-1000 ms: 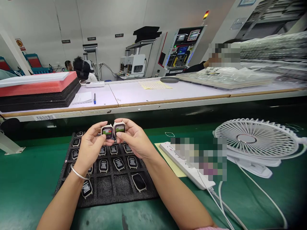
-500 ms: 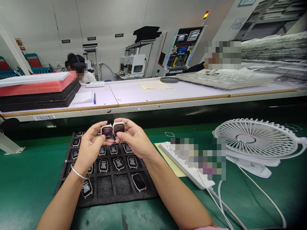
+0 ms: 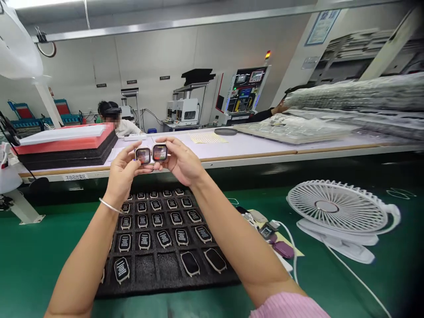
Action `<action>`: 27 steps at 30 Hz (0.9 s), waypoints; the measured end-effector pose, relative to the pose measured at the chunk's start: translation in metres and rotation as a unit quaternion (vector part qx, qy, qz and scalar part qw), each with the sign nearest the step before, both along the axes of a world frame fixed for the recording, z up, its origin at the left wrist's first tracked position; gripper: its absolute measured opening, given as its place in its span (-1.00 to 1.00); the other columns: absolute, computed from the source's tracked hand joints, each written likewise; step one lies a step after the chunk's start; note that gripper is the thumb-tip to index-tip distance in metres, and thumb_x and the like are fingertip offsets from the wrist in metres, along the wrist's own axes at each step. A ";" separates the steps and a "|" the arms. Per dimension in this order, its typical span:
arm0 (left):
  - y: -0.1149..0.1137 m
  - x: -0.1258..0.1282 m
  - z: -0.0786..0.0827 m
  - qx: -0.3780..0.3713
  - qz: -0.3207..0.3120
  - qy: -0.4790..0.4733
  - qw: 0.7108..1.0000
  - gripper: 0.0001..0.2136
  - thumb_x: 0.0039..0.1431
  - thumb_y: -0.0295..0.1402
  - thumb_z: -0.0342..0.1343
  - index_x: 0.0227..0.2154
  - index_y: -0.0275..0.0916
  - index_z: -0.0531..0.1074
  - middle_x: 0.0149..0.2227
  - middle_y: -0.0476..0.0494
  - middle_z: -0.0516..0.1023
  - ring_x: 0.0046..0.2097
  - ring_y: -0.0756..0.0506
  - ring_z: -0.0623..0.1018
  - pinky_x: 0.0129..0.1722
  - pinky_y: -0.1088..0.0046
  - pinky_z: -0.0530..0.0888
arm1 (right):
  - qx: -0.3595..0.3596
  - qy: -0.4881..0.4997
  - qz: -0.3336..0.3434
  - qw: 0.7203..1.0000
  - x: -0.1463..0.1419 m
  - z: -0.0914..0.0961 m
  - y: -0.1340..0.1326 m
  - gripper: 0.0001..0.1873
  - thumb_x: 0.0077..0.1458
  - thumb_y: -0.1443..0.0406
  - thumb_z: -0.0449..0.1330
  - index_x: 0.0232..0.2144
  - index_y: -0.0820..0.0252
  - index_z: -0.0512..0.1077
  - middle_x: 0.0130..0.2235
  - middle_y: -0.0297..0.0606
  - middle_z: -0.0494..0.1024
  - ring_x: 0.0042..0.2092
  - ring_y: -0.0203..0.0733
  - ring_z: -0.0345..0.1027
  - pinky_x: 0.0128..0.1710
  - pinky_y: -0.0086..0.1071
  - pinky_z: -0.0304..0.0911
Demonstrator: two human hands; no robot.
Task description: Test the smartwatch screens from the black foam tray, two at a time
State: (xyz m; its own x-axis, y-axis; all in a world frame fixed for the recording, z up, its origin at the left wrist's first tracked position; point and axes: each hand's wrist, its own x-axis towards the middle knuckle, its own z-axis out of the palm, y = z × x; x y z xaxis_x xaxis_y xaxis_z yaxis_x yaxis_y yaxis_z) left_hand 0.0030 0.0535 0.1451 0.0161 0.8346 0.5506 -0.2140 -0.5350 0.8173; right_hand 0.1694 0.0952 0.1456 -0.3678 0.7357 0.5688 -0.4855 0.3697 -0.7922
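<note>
We hold two square cream-framed smartwatch bodies [image 3: 143, 155], one pinched between the fingers and thumb of each hand, the left hand [image 3: 123, 174] and right hand [image 3: 181, 161] close together. The bodies sit just beside each other, raised higher than earlier, above a black foam tray [image 3: 145, 269] carrying roughly two dozen more watch bodies [image 3: 164, 238]; both forearms angle upward.

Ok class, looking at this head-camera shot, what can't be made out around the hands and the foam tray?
Head view:
- Left watch body and right watch body: screen contents too small to tell; the left hand and right hand cover their edges.
- Black foam tray: label text too small to read; right forearm hides part of its edge.
</note>
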 end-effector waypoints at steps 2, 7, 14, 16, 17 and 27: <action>0.004 0.002 0.013 0.040 0.007 0.003 0.999 -0.51 -0.06 -0.51 0.15 0.03 -0.18 0.41 -0.23 -0.03 0.56 -0.41 0.03 0.61 -0.31 0.44 0.62 | 0.035 0.001 0.009 0.999 0.001 0.017 0.003 -0.78 0.24 0.18 0.13 -0.11 0.14 0.31 -0.33 -0.33 0.49 -0.47 -0.33 0.44 -0.47 -0.41 0.32; 0.013 0.005 0.029 0.114 0.035 0.014 0.993 -0.50 -0.08 -0.52 0.24 0.00 -0.17 0.42 -0.25 -0.03 0.56 -0.39 0.04 0.59 -0.35 0.51 0.59 | 0.086 -0.020 0.015 0.996 0.008 0.040 0.001 -0.54 -0.03 0.34 0.28 -0.05 0.16 0.31 -0.29 -0.37 0.50 -0.41 -0.32 0.46 -0.37 -0.39 0.36; 0.012 0.006 0.040 0.157 0.056 0.030 0.986 -0.51 -0.08 -0.49 0.28 -0.01 -0.15 0.40 -0.25 -0.03 0.55 -0.37 0.04 0.57 -0.37 0.54 0.56 | 0.122 -0.054 -0.004 0.991 0.012 0.052 -0.010 -0.46 -0.08 0.35 0.29 0.00 0.15 0.28 -0.22 -0.34 0.50 -0.35 -0.31 0.48 -0.31 -0.36 0.39; 0.011 0.005 0.040 0.154 0.058 0.031 0.986 -0.50 -0.08 -0.48 0.30 0.00 -0.14 0.40 -0.25 -0.02 0.55 -0.41 0.05 0.56 -0.38 0.54 0.56 | 0.126 -0.059 -0.008 0.990 0.012 0.052 -0.012 -0.45 -0.07 0.34 0.29 0.01 0.16 0.28 -0.23 -0.33 0.51 -0.35 -0.30 0.48 -0.29 -0.35 0.39; 0.010 0.005 0.039 0.152 0.058 0.031 0.986 -0.49 -0.08 -0.47 0.31 -0.01 -0.14 0.40 -0.26 -0.02 0.54 -0.43 0.06 0.55 -0.38 0.53 0.56 | 0.127 -0.061 -0.010 0.990 0.012 0.051 -0.013 -0.45 -0.07 0.34 0.29 0.01 0.16 0.28 -0.23 -0.33 0.50 -0.34 -0.29 0.48 -0.28 -0.34 0.40; -0.020 0.001 -0.027 0.071 0.016 0.058 0.996 -0.52 0.02 -0.38 0.31 0.04 -0.15 0.38 -0.17 -0.09 0.56 -0.36 0.01 0.61 -0.27 0.43 0.62 | 0.055 -0.032 -0.001 0.998 0.011 -0.024 -0.036 -0.49 -0.05 0.42 0.23 0.00 0.14 0.31 -0.24 -0.34 0.50 -0.36 -0.32 0.49 -0.32 -0.38 0.42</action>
State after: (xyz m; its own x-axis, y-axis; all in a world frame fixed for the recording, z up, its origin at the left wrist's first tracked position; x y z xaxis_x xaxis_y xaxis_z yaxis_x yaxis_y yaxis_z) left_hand 0.0043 0.0338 0.1177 0.0619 0.7501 0.6584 -0.1031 -0.6513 0.7518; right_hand 0.1802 0.0593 0.1216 -0.4050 0.6704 0.6217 -0.4337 0.4578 -0.7761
